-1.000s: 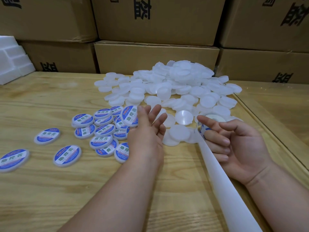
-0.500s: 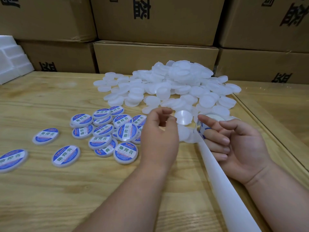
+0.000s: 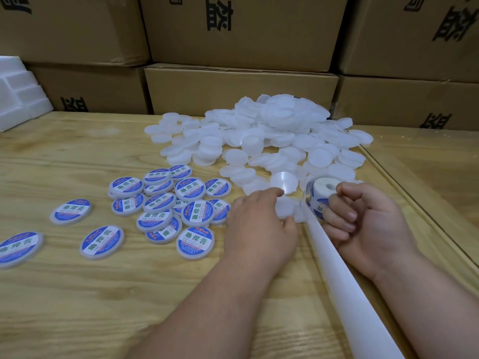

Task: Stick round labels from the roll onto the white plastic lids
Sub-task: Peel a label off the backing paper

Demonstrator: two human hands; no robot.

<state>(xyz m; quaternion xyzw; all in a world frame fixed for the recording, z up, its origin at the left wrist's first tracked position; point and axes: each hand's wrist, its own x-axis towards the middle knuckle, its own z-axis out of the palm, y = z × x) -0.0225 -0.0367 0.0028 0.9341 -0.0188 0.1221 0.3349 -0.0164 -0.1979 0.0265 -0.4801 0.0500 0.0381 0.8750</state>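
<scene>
The white plastic lids (image 3: 259, 141) lie heaped toward the worktop's (image 3: 64, 294) far right edge, within reach of the left hand (image 3: 259, 229) pinching a blank lid (image 3: 285, 209), while the right hand (image 3: 368, 224) grips the label roll (image 3: 320, 194) close by, presumably to feed labels.

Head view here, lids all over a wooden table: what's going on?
A person is sticking round labels onto white plastic lids. The right hand grips the label roll, its blank backing strip trailing toward the camera. The left hand reaches into the near edge of the unlabeled lid pile, fingers on a plain lid. Finished blue-labeled lids lie scattered to the left. Cardboard boxes are stacked behind the table.
</scene>
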